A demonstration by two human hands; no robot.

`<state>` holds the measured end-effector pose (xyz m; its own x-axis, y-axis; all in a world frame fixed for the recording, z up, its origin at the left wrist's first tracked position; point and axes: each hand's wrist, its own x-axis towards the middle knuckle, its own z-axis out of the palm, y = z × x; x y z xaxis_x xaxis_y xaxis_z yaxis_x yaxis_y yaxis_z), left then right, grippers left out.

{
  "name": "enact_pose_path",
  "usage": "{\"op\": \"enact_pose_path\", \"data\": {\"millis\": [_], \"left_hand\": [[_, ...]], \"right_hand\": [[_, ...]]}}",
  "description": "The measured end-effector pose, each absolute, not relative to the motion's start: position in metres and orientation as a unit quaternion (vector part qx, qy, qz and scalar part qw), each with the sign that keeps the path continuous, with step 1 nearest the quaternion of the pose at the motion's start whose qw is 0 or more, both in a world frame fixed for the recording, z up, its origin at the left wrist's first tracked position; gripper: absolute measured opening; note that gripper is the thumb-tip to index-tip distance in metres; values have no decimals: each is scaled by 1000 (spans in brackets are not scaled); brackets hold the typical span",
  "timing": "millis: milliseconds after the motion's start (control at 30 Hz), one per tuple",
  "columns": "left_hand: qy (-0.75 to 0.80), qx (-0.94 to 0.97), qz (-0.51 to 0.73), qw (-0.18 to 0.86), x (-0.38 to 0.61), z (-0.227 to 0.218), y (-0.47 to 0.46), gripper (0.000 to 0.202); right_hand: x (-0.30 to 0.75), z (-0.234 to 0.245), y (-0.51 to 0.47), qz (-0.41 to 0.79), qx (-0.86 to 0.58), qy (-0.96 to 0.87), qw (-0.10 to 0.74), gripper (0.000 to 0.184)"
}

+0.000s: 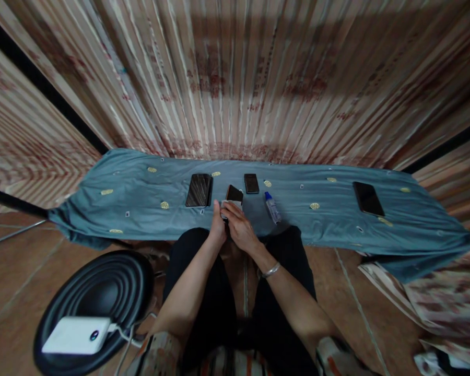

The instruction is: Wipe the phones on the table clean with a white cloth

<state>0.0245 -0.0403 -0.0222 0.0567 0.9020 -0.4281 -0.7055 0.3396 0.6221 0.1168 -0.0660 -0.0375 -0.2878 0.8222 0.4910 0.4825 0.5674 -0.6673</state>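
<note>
Close to the front edge of the cloth-covered table, my left hand point(218, 225) is closed around the lower part of a dark smartphone point(234, 194). My right hand point(239, 225) presses a small light-grey cloth point(232, 203) against its screen, fingers bent over it. The phone's lower end is hidden by the hands. Left of it lies a larger black tablet-like device point(198, 189). A smaller dark phone point(251, 183) lies behind and to the right. Nearer my right hand is a clear bottle with a blue cap point(273, 208), lying on its side.
Another black phone point(368, 198) lies toward the right of the blue-green tablecloth point(332, 209). A pleated curtain point(235, 78) hangs behind the table. On the floor at left, a white power bank point(77, 335) with a cable rests on a round black stool point(102, 282). Dark poles flank both sides.
</note>
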Motion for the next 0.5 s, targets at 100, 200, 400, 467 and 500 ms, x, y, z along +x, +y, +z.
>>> {"op": "enact_pose_path", "data": {"millis": [100, 200, 400, 467, 500], "left_hand": [[383, 136, 550, 730, 24, -20, -39, 61], [378, 147, 558, 724, 23, -17, -37, 63], [382, 163, 573, 706, 23, -21, -34, 55], [375, 163, 575, 709, 24, -24, -33, 53], [371, 160, 573, 713, 24, -26, -33, 53]], "right_hand": [[115, -31, -70, 229, -411, -761, 446, 45], [115, -25, -73, 278, -406, -726, 481, 38], [118, -27, -71, 313, -433, -667, 520, 27], [118, -30, -70, 293, -441, -678, 510, 26], [118, -31, -69, 281, -443, -688, 501, 26]]}}
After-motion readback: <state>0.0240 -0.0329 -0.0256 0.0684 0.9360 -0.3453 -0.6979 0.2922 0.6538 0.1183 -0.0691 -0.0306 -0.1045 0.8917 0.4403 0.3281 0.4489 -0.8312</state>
